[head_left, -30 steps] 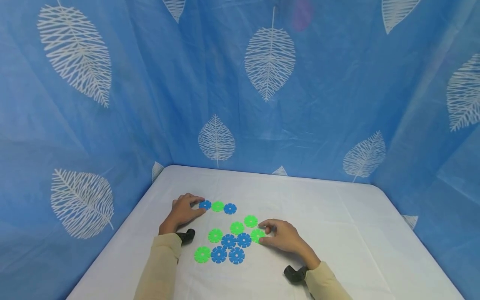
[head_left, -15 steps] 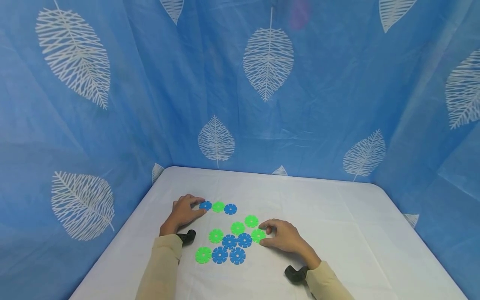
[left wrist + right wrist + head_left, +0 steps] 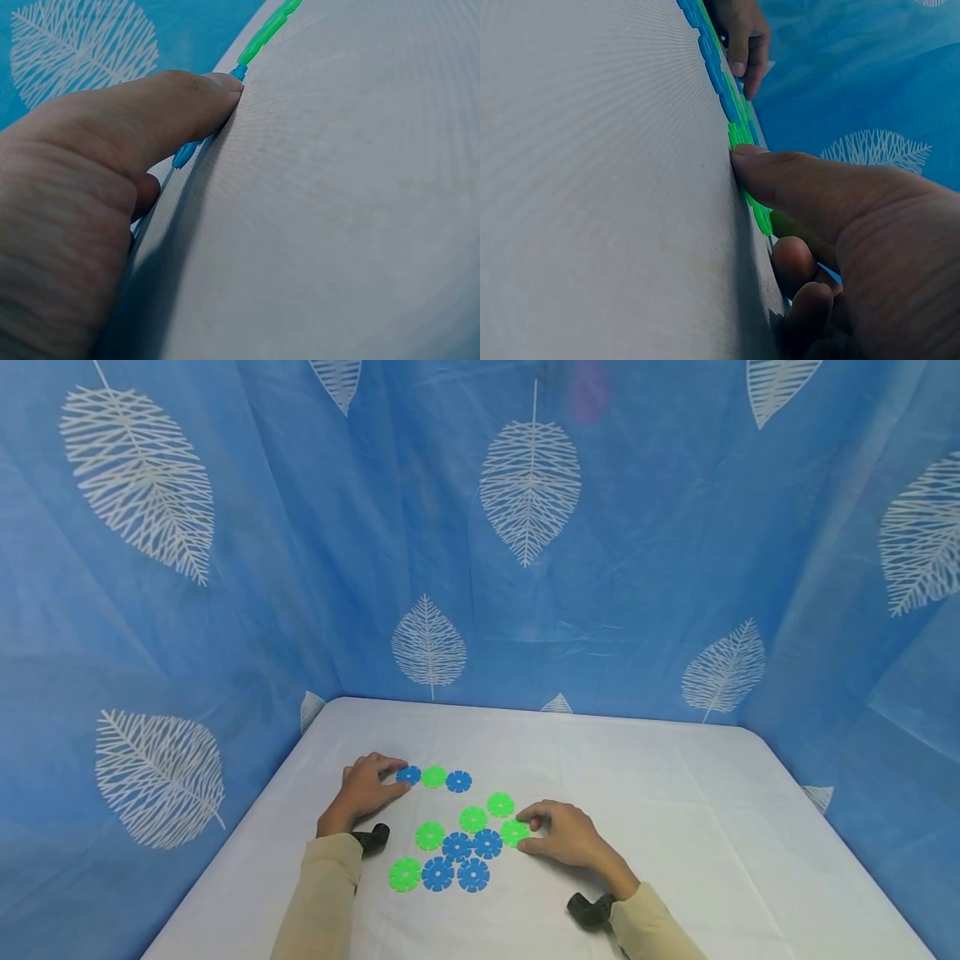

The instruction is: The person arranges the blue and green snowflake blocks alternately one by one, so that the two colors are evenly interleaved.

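Note:
Flat, notched plastic discs in blue and green lie on the white cloth. My left hand (image 3: 367, 789) holds a blue notched disc (image 3: 408, 775) between thumb and index finger, at the left end of a short row. A green disc (image 3: 434, 777) and another blue disc (image 3: 459, 782) continue that row. On the right, my right hand (image 3: 562, 833) grips a green notched disc (image 3: 514, 833) by its edge with thumb and index finger. In the right wrist view the thumb lies over part of this green disc (image 3: 761, 217). Each held disc is flat at table level.
Left of the right hand lies a cluster of blue discs (image 3: 438, 874) and green discs (image 3: 406, 875), edge to edge. The white table (image 3: 637, 760) stands against blue leaf-patterned curtains (image 3: 637, 610) at the back and sides. Dark wrist devices (image 3: 591, 910) sit at both sleeves.
The head view shifts very slightly. Both hands and all the discs keep their places relative to one another.

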